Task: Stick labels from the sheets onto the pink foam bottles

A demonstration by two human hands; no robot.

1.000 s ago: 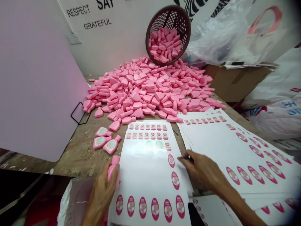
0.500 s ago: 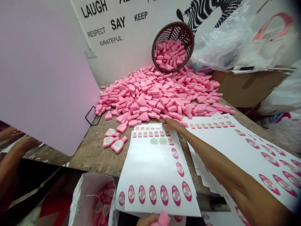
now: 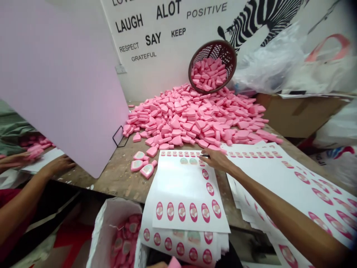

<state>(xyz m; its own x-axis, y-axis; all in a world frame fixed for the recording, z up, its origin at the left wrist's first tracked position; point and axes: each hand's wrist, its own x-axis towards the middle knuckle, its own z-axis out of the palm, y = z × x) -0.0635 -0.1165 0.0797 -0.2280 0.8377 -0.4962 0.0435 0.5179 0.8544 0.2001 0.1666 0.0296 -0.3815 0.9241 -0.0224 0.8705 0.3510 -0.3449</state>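
My right hand (image 3: 214, 158) is at the top right corner of a sticker sheet (image 3: 178, 186), its fingers closed round a thin dark tool (image 3: 204, 155). At the bottom edge only a little of my left hand (image 3: 158, 265) shows, beside a pink bottle-shaped piece (image 3: 174, 262) that it grips. Two pale green stickers (image 3: 188, 161) and rows of pink oval ones are on the sheet. Left of it lie three pink pieces with labels (image 3: 147, 170). Behind is a large heap of plain pink pieces (image 3: 189, 119).
A tilted brown basket (image 3: 232, 59) of pink pieces rests on the heap. More sticker sheets (image 3: 259, 175) lie at right, near a cardboard box (image 3: 295, 115). A white sack (image 3: 103, 227) holds labelled pieces below. At left stand a pink board (image 3: 69, 82) and another person's hands (image 3: 60, 165).
The view has shifted, so the scene sits further right. The top sheet has moved up, uncovering another sheet's lower part. The tool in my right hand now shows. My left hand is lower in view.
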